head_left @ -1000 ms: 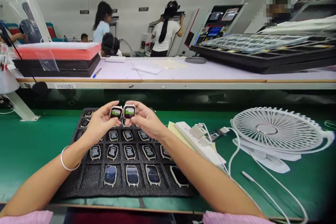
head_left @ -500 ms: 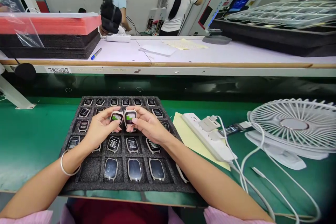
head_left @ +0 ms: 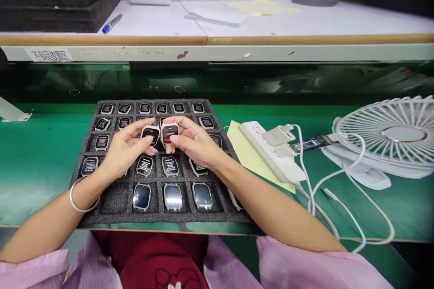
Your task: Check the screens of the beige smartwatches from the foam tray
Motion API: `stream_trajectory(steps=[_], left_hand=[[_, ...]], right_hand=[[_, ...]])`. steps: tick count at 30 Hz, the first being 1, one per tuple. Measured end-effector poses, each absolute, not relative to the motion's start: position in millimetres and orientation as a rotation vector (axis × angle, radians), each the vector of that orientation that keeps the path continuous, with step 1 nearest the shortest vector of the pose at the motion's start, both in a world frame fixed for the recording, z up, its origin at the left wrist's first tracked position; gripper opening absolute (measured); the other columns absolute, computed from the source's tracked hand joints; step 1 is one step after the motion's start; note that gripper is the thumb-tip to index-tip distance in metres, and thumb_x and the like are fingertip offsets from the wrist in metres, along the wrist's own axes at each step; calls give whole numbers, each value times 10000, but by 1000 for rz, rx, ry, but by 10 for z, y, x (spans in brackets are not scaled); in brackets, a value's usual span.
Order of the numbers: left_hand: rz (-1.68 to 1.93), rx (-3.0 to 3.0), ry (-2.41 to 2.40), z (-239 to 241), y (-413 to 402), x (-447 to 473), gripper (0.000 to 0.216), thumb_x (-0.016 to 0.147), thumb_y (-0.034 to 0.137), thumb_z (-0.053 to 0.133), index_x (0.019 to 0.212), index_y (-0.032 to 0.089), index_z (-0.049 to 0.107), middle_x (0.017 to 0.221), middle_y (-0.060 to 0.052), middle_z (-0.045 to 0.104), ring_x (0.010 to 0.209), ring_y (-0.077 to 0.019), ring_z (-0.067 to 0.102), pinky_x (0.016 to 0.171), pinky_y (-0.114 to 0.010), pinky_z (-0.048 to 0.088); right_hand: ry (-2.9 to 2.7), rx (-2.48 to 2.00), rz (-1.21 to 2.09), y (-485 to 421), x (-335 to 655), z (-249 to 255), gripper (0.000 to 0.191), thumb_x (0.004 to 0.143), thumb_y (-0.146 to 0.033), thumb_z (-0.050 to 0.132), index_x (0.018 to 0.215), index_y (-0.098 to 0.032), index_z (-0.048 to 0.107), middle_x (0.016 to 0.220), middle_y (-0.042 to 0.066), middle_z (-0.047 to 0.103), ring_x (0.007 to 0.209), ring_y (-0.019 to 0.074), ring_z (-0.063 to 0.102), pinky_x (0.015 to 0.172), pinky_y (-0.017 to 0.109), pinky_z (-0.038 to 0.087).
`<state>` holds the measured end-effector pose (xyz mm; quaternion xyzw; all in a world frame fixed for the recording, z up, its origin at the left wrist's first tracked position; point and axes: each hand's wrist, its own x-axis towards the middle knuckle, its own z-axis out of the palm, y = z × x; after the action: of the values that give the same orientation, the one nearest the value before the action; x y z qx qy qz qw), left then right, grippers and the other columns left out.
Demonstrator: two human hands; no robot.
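Note:
Side by side above a black foam tray [head_left: 111,199], my two hands each grip a smartwatch without a strap. My left hand [head_left: 127,146] is closed on the left smartwatch [head_left: 150,133], its thumb at the lower part of the lit screen, where some green shows. In my right hand [head_left: 195,142] is the right smartwatch [head_left: 169,132], with a red bar low on its screen and my thumb over it. Several more watches lie in the tray's compartments, many with white text on dark screens. Three in the front row, such as the middle watch [head_left: 173,197], show no text.
Right of the tray lie a yellow sheet [head_left: 233,137], a white power strip [head_left: 271,151] with plugs and cables, and a white fan [head_left: 389,137]. A raised white shelf [head_left: 149,22] behind holds black foam [head_left: 50,4], a pen [head_left: 112,23] and papers. People are partly visible beyond.
The view has tipped down and come closer. Both watch screens changed from a green-and-white pattern to dark screens, green low on the left one and red on the right. Both hands keep hold.

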<state>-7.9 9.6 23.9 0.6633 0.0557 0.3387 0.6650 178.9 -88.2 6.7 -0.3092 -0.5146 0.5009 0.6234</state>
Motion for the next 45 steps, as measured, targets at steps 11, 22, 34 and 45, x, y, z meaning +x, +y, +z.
stream_trajectory(steps=[11,22,34,45], left_hand=[[742,1355,184,211,66,-99,400,946,165,721,1322,138,587,1118,-127,609,768,-284,648,715,-311,570],[663,1223,271,198,59,-124,566,902,201,770,1368,61,482,1073,-151,605,800,-294,619,732,-322,533],[662,1327,261,184,29,-120,496,922,179,721,1356,79,503,1107,-137,603,807,-288,628,753,-329,536],[655,1324,280,154,32,-123,371,1035,210,617,1351,49,507,1054,-124,618,798,-309,647,755,-344,568]], right_hand=[[-1008,-676,1295,-913,1745,72,513,903,-191,705,1300,-79,400,1037,117,536,812,208,580,724,213,475],[-845,-728,1387,-955,1766,55,565,838,-208,752,1298,-110,438,1149,129,521,833,233,614,749,236,534],[-814,-704,1427,-948,1781,32,592,808,-163,744,1287,-79,407,1046,134,560,839,226,614,747,212,542],[-885,-724,1397,-965,1797,31,554,925,-227,779,1268,-58,378,1091,183,537,759,186,595,667,169,515]])
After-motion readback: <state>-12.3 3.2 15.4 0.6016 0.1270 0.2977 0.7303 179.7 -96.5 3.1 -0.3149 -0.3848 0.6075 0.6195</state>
